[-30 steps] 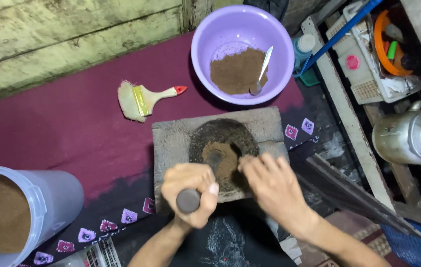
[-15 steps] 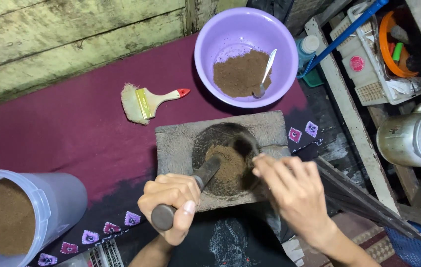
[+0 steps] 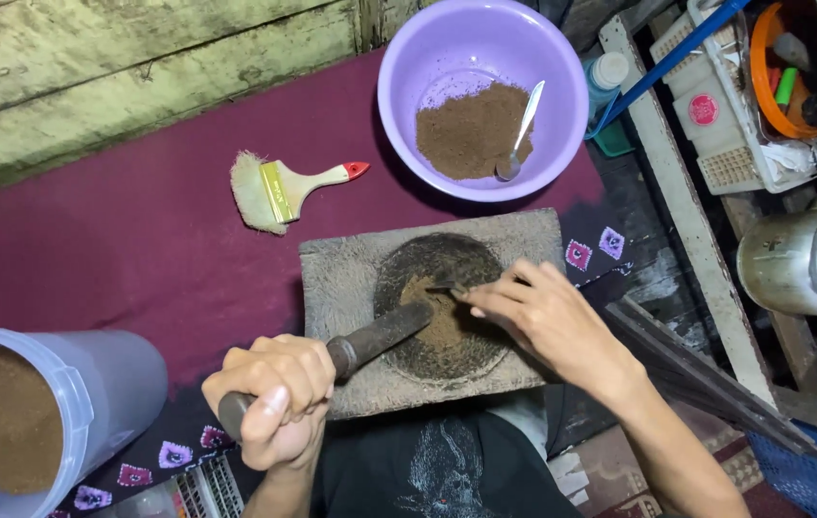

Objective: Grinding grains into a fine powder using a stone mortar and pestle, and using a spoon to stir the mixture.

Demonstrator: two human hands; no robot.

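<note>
A square stone mortar slab (image 3: 341, 278) with a round hollow lies on the dark red cloth in front of me. Brown powder (image 3: 437, 317) sits in the hollow. My left hand (image 3: 274, 393) is closed round a dark pestle (image 3: 370, 341), which lies tilted with its tip at the hollow's left edge. My right hand (image 3: 543, 321) reaches in from the right and pinches a small dark tool (image 3: 447, 287) whose tip rests on the powder.
A purple bowl (image 3: 408, 58) with brown powder and a metal spoon (image 3: 522, 129) stands behind the slab. A paintbrush (image 3: 284, 187) with a red-tipped handle lies to the left. A plastic tub (image 3: 92, 384) of powder stands near left. A metal kettle (image 3: 806, 259) and cluttered shelves sit at the right.
The pestle has gone from upright in the hollow to lying tilted at its left edge as my left hand drew back. My right hand has moved onto the powder.
</note>
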